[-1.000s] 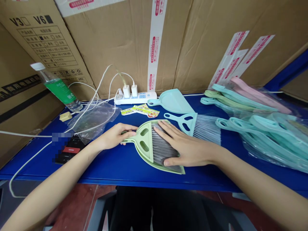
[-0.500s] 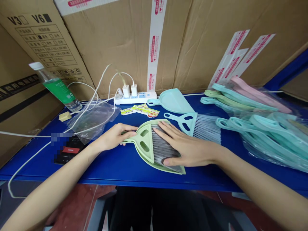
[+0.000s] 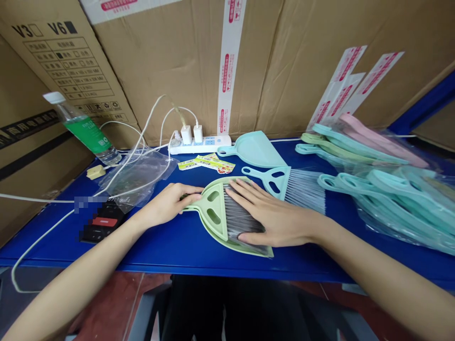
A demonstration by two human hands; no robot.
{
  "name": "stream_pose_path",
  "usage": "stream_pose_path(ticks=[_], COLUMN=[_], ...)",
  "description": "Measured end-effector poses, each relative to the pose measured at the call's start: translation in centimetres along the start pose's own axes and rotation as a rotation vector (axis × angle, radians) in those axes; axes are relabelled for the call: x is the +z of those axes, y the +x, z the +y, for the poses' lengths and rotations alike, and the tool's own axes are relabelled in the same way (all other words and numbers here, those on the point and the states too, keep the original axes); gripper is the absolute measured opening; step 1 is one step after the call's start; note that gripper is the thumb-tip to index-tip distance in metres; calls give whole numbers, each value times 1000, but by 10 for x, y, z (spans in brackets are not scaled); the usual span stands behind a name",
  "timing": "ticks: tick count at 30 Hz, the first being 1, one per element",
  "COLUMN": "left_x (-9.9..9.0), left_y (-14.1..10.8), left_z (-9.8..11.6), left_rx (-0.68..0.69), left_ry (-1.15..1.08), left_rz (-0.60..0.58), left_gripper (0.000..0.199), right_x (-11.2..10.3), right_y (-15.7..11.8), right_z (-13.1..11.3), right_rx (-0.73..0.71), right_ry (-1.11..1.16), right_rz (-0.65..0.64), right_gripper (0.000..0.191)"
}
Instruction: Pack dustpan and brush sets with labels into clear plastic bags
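A light green hand brush (image 3: 219,211) with grey bristles lies on top of a matching green dustpan (image 3: 217,237), both on the blue table. My left hand (image 3: 173,202) is closed around their stacked handles, with the thumb on top. Spread flat over the bristles is my right hand (image 3: 275,217), its fingers pointing to the upper left and covering part of them. Just behind it lie a turquoise brush (image 3: 279,181) with blue-grey bristles and a turquoise dustpan (image 3: 259,148).
Wrapped turquoise brush sets (image 3: 398,203) pile up at the right, with a pink piece (image 3: 384,139) behind. A power strip (image 3: 213,144), yellow-green packets (image 3: 209,163), a plastic bag (image 3: 138,175), a bottle (image 3: 87,132) and a black box (image 3: 103,225) stand left and back. Cardboard (image 3: 170,61) walls the rear.
My right hand has shifted very slightly left over the bristles. My left hand keeps its hold on the handles, and the green set stays in place.
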State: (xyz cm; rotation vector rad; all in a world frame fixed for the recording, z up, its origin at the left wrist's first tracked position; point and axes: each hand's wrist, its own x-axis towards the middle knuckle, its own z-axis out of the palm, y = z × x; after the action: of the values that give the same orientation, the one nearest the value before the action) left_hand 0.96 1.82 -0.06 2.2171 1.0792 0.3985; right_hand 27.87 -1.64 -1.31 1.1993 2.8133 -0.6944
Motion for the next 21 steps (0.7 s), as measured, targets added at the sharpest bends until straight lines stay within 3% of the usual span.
stream_pose_path(ticks=[7,13,21], left_x=[1,2,2], left_y=[0,0,0], left_z=[4,2,2], left_rx=[8,6,2], left_ry=[24,47,46], left_rz=[9,15,2], left_gripper=[44,45,47], right_x=[-9,1,11], right_y=[-7,6,9], right_z=[-6,-11,-10], right_rx=[-93,-159,-179], right_ry=[6,35,55], right_rz=[29,95,106], right_gripper=[80,92,82])
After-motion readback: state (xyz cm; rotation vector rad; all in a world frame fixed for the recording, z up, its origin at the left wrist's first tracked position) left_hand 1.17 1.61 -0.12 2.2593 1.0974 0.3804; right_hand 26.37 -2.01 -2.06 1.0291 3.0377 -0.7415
